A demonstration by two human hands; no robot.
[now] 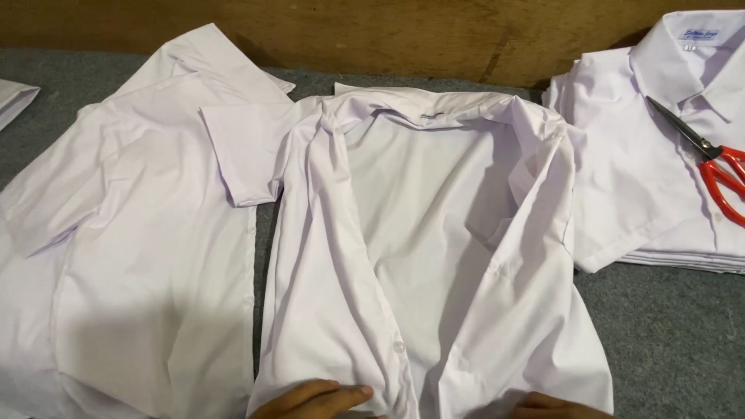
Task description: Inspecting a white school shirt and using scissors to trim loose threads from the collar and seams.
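A white short-sleeved shirt (434,233) lies face up and unbuttoned on the grey surface (675,334), its collar toward the back wall. My left hand (314,399) rests at the bottom edge on the shirt's left front panel, near the button placket, fingers pressed flat on the cloth. My right hand (555,406) shows only partly at the bottom edge, lying on the right front panel's hem. Whether either hand pinches the fabric I cannot tell.
Another white shirt (132,233) is spread out to the left, overlapping the middle one's sleeve. A stack of folded white shirts (644,171) sits at the right with red-handled scissors (714,167) on top. A wooden wall (349,31) runs behind.
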